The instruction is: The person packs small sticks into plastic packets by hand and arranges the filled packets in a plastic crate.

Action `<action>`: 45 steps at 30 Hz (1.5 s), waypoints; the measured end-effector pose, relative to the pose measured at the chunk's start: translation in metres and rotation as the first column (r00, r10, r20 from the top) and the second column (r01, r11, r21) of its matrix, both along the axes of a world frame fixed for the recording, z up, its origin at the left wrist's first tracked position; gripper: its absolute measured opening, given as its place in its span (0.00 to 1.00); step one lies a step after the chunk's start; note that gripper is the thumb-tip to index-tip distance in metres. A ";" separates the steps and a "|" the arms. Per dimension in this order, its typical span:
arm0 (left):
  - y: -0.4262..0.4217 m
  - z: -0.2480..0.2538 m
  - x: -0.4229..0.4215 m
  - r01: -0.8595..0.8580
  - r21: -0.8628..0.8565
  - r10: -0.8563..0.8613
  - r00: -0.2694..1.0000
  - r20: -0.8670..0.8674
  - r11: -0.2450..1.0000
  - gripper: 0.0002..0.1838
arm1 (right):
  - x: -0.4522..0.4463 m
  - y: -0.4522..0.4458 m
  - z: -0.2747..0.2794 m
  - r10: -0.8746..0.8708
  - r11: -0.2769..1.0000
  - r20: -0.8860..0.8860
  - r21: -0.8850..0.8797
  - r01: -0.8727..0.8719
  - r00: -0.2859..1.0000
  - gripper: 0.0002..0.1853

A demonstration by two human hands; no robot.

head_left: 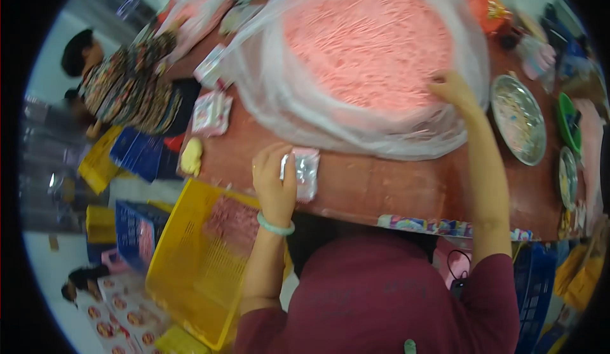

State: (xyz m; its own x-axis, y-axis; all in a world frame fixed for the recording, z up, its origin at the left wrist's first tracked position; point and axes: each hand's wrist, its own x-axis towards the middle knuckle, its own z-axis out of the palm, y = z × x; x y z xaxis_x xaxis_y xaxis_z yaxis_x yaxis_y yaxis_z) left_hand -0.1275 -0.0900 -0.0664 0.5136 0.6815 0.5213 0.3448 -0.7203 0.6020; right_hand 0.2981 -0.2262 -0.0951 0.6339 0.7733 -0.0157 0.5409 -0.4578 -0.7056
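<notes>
A large heap of thin pink sticks (372,43) lies in a wide-open clear plastic bag (279,116) on the table. My right hand (452,88) reaches to the right edge of the heap, its fingers curled together on some sticks; the fingertips are partly hidden. Near the table's front edge, my left hand (274,179), with a pale green bangle at the wrist, holds the left side of a small silver-and-pink packet (307,175), thumb over it. The packet lies flat on the tabletop.
A yellow crate (190,271) with pink pieces stands below my left arm. Metal bowls (519,120) and a green basket (569,122) are at right. Pink packets (211,113) and a yellow lump (191,157) lie at left. Another person (127,81) works beyond them.
</notes>
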 end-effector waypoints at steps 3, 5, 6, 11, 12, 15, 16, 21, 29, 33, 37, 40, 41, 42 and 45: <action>0.003 -0.016 -0.032 -0.163 -0.082 0.154 0.983 -0.102 0.983 0.13 | -0.009 0.006 0.002 -0.028 0.994 -0.005 0.101 0.028 1.000 0.10; -0.002 -0.027 -0.039 -0.162 -0.147 0.145 0.982 -0.122 0.976 0.20 | -0.011 0.006 -0.003 -0.044 0.982 -0.075 0.181 0.057 0.996 0.10; -0.005 -0.032 -0.039 -0.167 -0.134 0.150 0.981 -0.127 0.977 0.21 | -0.008 0.004 0.002 -0.018 0.991 -0.142 0.131 0.037 0.990 0.11; -0.009 -0.039 -0.032 -0.209 -0.112 0.187 0.966 -0.177 0.971 0.24 | -0.002 -0.002 0.006 -0.023 0.999 -0.265 0.021 0.030 0.964 0.10; -0.008 -0.038 -0.030 -0.216 -0.129 0.191 0.964 -0.186 0.968 0.23 | -0.001 -0.003 0.005 -0.033 0.999 -0.250 0.005 0.035 0.968 0.10; -0.003 -0.041 -0.032 -0.201 -0.174 0.182 0.976 -0.120 0.964 0.19 | 0.006 0.004 -0.005 0.035 0.995 0.010 -0.098 -0.034 0.999 0.10; 0.000 -0.041 -0.033 -0.189 -0.149 0.172 0.978 -0.121 0.971 0.15 | 0.015 0.001 -0.006 0.060 0.987 0.145 -0.155 -0.037 0.988 0.10; -0.002 -0.035 -0.029 -0.105 -0.425 0.121 0.993 0.011 0.899 0.10 | 0.000 -0.002 -0.007 -0.124 0.992 -0.062 -0.004 0.124 0.990 0.17; 0.003 -0.047 -0.033 -0.094 -0.498 0.112 0.994 0.007 0.862 0.11 | -0.021 -0.003 0.005 -0.123 0.982 -0.244 0.113 0.154 0.962 0.19; -0.001 -0.039 -0.029 -0.092 -0.563 0.122 0.992 0.017 0.821 0.11 | -0.020 -0.006 -0.002 -0.171 0.955 -0.336 0.173 0.239 0.926 0.15; 0.002 -0.046 -0.029 -0.128 -0.397 0.098 0.991 -0.095 0.909 0.13 | -0.026 -0.012 0.014 -0.087 0.956 -0.489 0.204 0.211 0.868 0.12; -0.002 -0.033 -0.022 -0.174 -0.327 0.140 0.982 -0.126 0.929 0.16 | -0.015 -0.018 0.009 -0.120 0.968 -0.382 0.159 0.193 0.916 0.11; 0.001 -0.040 -0.025 -0.169 -0.260 0.138 0.981 -0.132 0.951 0.17 | -0.013 -0.017 0.000 -0.129 0.974 -0.323 0.136 0.181 0.937 0.11; 0.003 -0.045 -0.026 -0.168 -0.286 0.140 0.984 -0.113 0.943 0.17 | -0.018 -0.016 0.001 -0.146 0.978 -0.265 0.108 0.179 0.953 0.10; 0.009 -0.055 -0.028 -0.129 -0.287 0.116 0.991 -0.062 0.949 0.18 | -0.012 -0.017 0.003 -0.090 0.991 -0.243 0.071 0.110 0.966 0.09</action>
State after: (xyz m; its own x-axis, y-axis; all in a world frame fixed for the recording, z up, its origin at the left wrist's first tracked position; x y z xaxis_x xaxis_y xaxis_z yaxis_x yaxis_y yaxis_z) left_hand -0.1555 -0.0809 -0.1212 0.4345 0.8590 0.2707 0.4500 -0.4674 0.7609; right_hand 0.2856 -0.2434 -0.0924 0.6939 0.7109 -0.1143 0.3064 -0.4352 -0.8466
